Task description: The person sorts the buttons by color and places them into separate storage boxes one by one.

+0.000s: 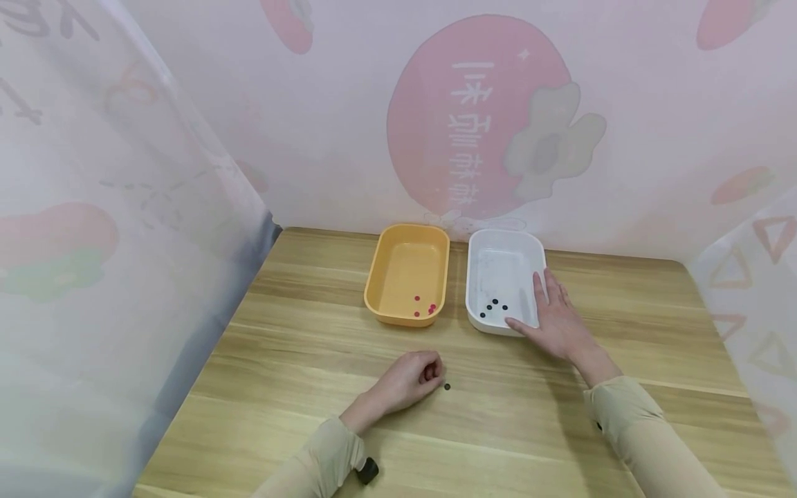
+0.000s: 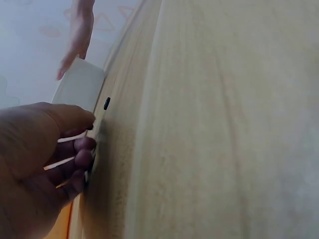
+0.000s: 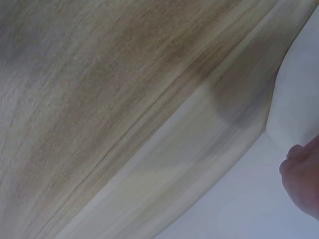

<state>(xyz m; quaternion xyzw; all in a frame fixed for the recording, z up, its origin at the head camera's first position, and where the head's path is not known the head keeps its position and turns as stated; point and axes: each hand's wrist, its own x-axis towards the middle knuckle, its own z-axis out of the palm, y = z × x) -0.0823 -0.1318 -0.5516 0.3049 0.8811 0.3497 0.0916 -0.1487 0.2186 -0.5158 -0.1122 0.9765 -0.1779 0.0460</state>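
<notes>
My left hand (image 1: 407,380) rests low over the table with its fingers loosely curled and nothing visible in its grasp. A small black bead (image 1: 447,386) lies on the wood just right of its fingertips; the left wrist view shows the same bead (image 2: 107,103) beyond the hand (image 2: 45,154). At the white tray (image 1: 474,277), my right hand (image 1: 557,321) spreads its fingers over the right side, the thumb reaching across the near corner. Several black beads (image 1: 489,307) lie in that tray's near end. Only part of the right hand (image 3: 301,177) shows in the right wrist view.
A yellow tray (image 1: 405,266) stands left of the white one, with several red beads (image 1: 417,299) in its near right corner. Both trays sit near the back edge of the wooden table (image 1: 299,332). Printed cloth (image 1: 324,124) hangs behind and along both sides.
</notes>
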